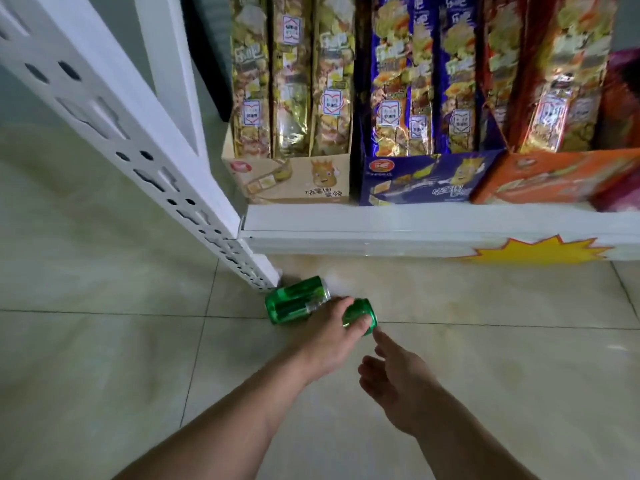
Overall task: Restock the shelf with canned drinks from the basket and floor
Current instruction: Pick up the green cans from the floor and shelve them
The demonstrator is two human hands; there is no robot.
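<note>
Green drink cans lie on the tiled floor by the foot of the white shelf upright (242, 258). Two green cans (294, 301) rest on their sides side by side, close to the upright's base. My left hand (329, 336) reaches down and grips a third green can (358, 315) just to their right, thumb across its side. My right hand (394, 379) hovers close behind and to the right with its fingers spread, one fingertip near the held can, holding nothing.
The white bottom shelf (415, 223) carries display boxes of snack packs: a beige box (294, 181), a blue box (422, 181) and an orange box (554, 174). A yellow starburst sticker (536, 252) marks the shelf's front edge. Pale tiled floor lies around my arms.
</note>
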